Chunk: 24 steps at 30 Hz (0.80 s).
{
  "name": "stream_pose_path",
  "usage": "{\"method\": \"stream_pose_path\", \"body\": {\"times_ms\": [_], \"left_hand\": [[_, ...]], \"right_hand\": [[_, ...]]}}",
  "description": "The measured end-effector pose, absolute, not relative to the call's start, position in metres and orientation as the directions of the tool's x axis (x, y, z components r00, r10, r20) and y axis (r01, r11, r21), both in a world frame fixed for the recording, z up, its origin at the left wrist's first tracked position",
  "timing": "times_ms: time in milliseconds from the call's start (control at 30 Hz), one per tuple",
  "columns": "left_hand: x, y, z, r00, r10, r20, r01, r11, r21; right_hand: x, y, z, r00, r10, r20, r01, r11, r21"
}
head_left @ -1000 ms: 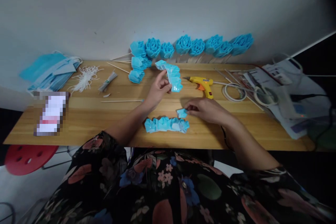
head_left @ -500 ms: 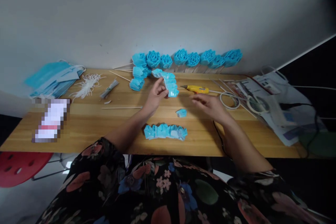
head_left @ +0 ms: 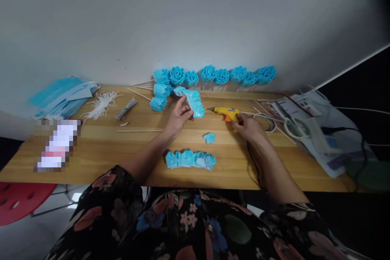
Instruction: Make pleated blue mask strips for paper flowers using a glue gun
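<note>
My left hand [head_left: 178,117] pinches a folded blue strip [head_left: 191,101] and holds it above the wooden table [head_left: 100,150]. My right hand [head_left: 248,126] is wrapped round the handle of the yellow glue gun [head_left: 224,111], which lies with its nozzle pointing left. A small folded blue piece [head_left: 209,137] lies on the table between my hands. Nearer to me lies a second pleated blue strip [head_left: 190,159].
Several blue fabric roses on sticks [head_left: 219,75] lean along the wall. At the left lie blue face masks [head_left: 61,95], white ear loops [head_left: 102,102], a wire bundle [head_left: 125,108] and a thin stick [head_left: 140,131]. Tape rolls [head_left: 294,126], papers and cables crowd the right.
My right hand let go of the small blue piece, moved right and back, and closed on the glue gun. The left hand kept the strip.
</note>
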<state>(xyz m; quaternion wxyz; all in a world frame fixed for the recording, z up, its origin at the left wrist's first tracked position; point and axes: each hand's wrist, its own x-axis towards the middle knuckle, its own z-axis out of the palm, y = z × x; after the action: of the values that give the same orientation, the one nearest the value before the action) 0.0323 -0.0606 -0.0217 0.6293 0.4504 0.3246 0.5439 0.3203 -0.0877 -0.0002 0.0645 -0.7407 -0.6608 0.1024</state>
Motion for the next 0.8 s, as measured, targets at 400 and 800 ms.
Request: {"method": "stream_pose_path", "body": {"times_ms": [400, 800], "left_hand": [[0.033, -0.06, -0.02, 0.206, 0.97, 0.13, -0.436, -0.028, 0.899], [0.032, -0.058, -0.022, 0.18, 0.975, 0.127, -0.479, -0.026, 0.878]], "right_hand": [[0.329, -0.091, -0.014, 0.192, 0.976, 0.1, 0.408, 0.014, -0.913], [0.306, -0.103, 0.023, 0.105, 0.994, 0.038, 0.241, 0.011, -0.971]]}}
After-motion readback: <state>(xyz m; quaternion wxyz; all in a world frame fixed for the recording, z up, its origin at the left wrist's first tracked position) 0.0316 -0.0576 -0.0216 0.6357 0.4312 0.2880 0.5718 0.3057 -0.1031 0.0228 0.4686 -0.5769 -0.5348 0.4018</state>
